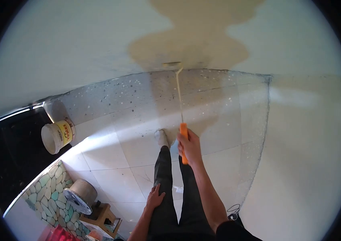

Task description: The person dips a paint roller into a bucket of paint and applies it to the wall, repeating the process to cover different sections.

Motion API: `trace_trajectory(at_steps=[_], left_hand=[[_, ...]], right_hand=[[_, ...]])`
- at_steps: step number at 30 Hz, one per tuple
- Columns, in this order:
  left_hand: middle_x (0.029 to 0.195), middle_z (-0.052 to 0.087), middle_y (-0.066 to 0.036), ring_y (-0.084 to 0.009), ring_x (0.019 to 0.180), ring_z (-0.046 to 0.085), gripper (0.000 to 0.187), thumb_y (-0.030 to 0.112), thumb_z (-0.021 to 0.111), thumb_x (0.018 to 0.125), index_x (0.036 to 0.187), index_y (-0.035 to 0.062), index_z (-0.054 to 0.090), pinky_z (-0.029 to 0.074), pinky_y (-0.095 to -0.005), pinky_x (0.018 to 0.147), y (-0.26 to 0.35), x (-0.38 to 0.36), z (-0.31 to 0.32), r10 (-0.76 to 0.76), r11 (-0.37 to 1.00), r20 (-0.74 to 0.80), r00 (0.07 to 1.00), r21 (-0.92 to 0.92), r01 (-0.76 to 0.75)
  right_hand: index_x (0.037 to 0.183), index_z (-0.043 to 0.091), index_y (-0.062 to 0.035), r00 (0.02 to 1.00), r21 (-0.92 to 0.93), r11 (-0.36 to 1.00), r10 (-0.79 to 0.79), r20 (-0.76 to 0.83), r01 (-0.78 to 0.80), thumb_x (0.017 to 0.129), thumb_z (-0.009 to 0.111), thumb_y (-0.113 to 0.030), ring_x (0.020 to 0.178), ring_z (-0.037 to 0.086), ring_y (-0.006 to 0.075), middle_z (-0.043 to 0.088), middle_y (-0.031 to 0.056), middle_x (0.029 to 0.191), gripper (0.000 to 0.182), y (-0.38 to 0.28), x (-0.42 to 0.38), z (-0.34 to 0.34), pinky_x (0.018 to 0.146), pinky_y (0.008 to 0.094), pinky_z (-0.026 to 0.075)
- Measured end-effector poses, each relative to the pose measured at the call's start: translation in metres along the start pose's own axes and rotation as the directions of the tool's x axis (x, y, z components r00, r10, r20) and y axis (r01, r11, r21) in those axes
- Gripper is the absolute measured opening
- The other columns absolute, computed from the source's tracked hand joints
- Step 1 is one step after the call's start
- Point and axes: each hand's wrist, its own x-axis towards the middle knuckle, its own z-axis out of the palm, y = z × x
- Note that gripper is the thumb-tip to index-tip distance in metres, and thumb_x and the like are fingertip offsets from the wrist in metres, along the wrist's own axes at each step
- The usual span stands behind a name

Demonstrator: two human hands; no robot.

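My right hand point(189, 146) is wrapped round the orange handle of a paint roller point(183, 128). The long thin metal frame reaches forward, and the small roller head point(172, 64) is at the foot of the pale wall point(90, 44), just above the floor line. On my dark trouser leg point(163, 164) rests my left hand point(154, 198), empty, with its fingers apart. A foot in a light covering point(161, 137) stands on the tiles below the handle.
A paint bucket point(59, 136) with a yellow label stands at the left. Behind it are a cable spool point(83, 193) and a small wooden stool point(102, 219). Paint specks dot the tiled floor point(132, 86). A second wall point(303, 152) rises on the right; a cable point(233, 209) lies at its base.
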Motion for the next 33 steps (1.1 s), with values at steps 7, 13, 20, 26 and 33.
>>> trace_trajectory(at_steps=[7,13,20,26,33], left_hand=[[0.143,0.04,-0.026,-0.0429,0.128,0.044,0.072,0.04,0.058,0.086,0.146,0.0074,0.034,0.037,-0.0458,0.106,-0.007,0.003,-0.001,0.01,1.0,-0.01,1.0,-0.009,-0.01],[0.144,0.038,-0.025,-0.0425,0.128,0.043,0.073,0.04,0.058,0.086,0.146,0.0078,0.033,0.037,-0.0462,0.106,-0.004,0.003,-0.006,0.009,1.0,0.006,1.0,-0.003,-0.009],[0.144,0.039,-0.026,-0.0425,0.128,0.044,0.072,0.04,0.058,0.086,0.146,0.0084,0.033,0.038,-0.0462,0.106,-0.005,0.003,-0.002,0.005,1.0,-0.001,1.0,0.009,-0.005],[0.143,0.04,-0.026,-0.0428,0.127,0.044,0.072,0.038,0.059,0.086,0.146,0.0084,0.033,0.038,-0.0458,0.106,-0.008,-0.003,0.0,0.0,1.0,0.006,1.0,-0.007,0.0],[0.143,0.04,-0.026,-0.0426,0.127,0.045,0.071,0.039,0.059,0.086,0.146,0.0084,0.034,0.037,-0.0456,0.106,-0.007,0.003,0.001,0.012,1.0,-0.012,1.0,0.008,-0.012]], right_hand=[[0.112,0.055,-0.0029,1.0,-0.016,1.0,0.002,0.011,-0.002,0.092,0.06,-0.013,0.043,0.043,0.0029,0.048,-0.0018,0.065,0.023,-0.025,-0.062,-0.013,0.036,0.0195,0.035],[0.123,0.05,-0.0006,0.998,-0.112,0.992,0.053,-0.032,-0.056,0.091,0.059,-0.013,0.042,0.044,0.0037,0.048,-0.001,0.064,0.035,-0.057,-0.17,-0.014,0.035,0.0204,0.037],[0.097,0.052,-0.0048,0.998,-0.067,0.996,0.063,-0.014,-0.064,0.093,0.058,-0.015,0.044,0.044,0.0042,0.047,-0.0018,0.061,0.012,-0.013,-0.05,-0.034,0.037,0.0213,0.037],[0.093,0.051,-0.0065,1.0,-0.002,1.0,-0.002,-0.001,0.002,0.092,0.059,-0.015,0.045,0.044,0.0041,0.047,-0.0028,0.065,0.011,-0.019,-0.034,-0.031,0.038,0.0216,0.037],[0.119,0.053,-0.0019,0.998,-0.086,0.996,-0.005,-0.063,0.0,0.092,0.059,-0.014,0.043,0.046,0.0032,0.047,-0.0022,0.063,0.03,-0.055,-0.149,-0.026,0.036,0.0186,0.037]])
